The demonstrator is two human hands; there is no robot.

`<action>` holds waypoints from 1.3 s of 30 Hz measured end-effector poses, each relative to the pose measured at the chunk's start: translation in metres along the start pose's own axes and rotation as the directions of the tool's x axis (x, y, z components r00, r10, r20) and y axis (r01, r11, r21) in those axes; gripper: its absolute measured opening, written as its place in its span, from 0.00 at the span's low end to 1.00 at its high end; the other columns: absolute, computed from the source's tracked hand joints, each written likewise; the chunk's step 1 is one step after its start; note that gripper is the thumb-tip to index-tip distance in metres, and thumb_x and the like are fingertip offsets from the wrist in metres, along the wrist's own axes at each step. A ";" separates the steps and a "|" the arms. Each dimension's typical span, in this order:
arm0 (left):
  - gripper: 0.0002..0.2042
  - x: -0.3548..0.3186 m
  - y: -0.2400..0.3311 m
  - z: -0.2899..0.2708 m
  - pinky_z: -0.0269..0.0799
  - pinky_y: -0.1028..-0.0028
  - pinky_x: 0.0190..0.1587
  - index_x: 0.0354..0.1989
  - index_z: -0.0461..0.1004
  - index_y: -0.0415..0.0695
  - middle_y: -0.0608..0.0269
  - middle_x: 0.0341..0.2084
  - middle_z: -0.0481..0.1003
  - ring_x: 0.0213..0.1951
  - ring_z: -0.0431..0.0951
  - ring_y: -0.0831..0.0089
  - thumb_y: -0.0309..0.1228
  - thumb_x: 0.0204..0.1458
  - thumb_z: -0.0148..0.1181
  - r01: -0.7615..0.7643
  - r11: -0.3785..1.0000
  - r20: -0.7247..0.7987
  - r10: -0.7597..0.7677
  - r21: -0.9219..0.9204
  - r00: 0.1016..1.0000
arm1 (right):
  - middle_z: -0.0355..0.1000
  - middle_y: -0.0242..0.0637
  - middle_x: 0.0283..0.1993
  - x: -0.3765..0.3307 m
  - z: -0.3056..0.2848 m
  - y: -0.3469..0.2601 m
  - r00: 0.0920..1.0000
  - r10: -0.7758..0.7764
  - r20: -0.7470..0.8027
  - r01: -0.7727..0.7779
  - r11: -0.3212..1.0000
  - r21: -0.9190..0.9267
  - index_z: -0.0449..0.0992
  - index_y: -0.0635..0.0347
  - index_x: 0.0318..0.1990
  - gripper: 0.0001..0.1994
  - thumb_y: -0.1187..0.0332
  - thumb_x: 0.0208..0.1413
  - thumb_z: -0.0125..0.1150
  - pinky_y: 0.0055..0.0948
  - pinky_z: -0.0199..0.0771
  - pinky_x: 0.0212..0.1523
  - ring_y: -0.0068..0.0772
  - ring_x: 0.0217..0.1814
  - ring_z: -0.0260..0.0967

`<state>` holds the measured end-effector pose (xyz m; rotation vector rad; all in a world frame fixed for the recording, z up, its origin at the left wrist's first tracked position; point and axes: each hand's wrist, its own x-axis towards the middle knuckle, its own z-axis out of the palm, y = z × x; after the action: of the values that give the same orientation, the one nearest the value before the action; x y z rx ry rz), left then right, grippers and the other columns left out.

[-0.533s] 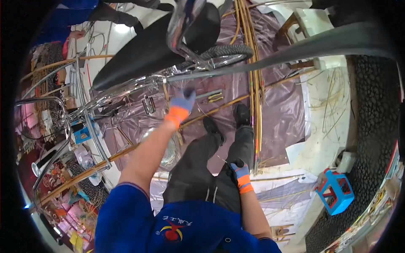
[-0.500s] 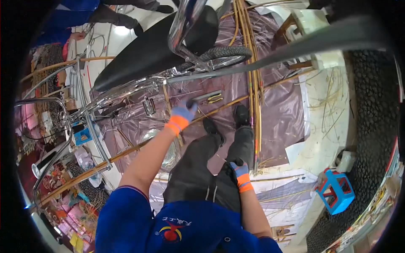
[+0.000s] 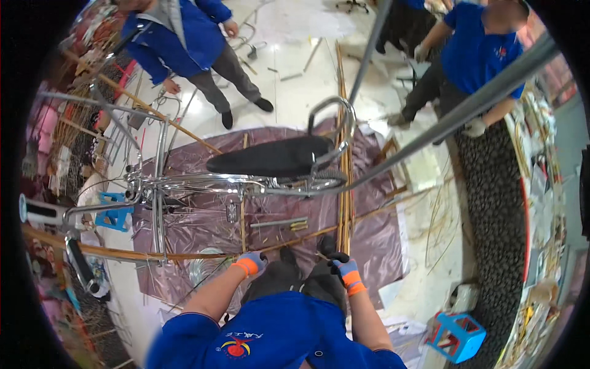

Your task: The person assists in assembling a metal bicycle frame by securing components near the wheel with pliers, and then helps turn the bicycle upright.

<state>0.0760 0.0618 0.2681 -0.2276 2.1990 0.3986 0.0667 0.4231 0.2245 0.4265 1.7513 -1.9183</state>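
Note:
My left hand [image 3: 252,264], in a grey and orange glove with black fingertips, is curled closed just below a long bamboo strip [image 3: 295,240]. Whether anything is in it I cannot make out. My right hand [image 3: 346,270], gloved alike, is closed in front of my right thigh, with a small thin thing poking out on its left that is too small to name. Ahead lies a chrome bicycle-like frame with a long black seat [image 3: 270,157]. On the sheet between it and my shoes rest yellow-handled pliers [image 3: 298,226] and a grey tube [image 3: 276,222].
A purple sheet [image 3: 381,246] covers the floor under the frame. Upright bamboo poles [image 3: 345,209] cross it on the right. A coil of wire [image 3: 204,265] lies at left. Blue stools [image 3: 458,338] stand at either side. Two people in blue stand beyond; a grey bar [image 3: 455,117] slants close overhead.
My view has lifted and drawn back, so people beyond now show. My left hand has come back toward my body from over the sheet. My right hand has risen from my thigh.

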 end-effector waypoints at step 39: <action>0.10 -0.119 -0.044 0.081 0.68 0.71 0.19 0.39 0.79 0.44 0.58 0.22 0.80 0.19 0.79 0.69 0.35 0.56 0.54 0.112 0.349 -0.074 -0.477 -0.930 0.876 | 0.73 0.45 0.46 0.126 0.114 -0.386 0.536 -0.827 0.168 0.782 0.411 -0.468 0.76 0.47 0.46 0.14 0.70 0.50 0.61 0.40 0.72 0.51 0.51 0.50 0.71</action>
<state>0.2210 0.0526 0.3073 -1.4024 1.9210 1.4442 -0.2407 0.3086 0.4898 -0.7116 2.7362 -1.8418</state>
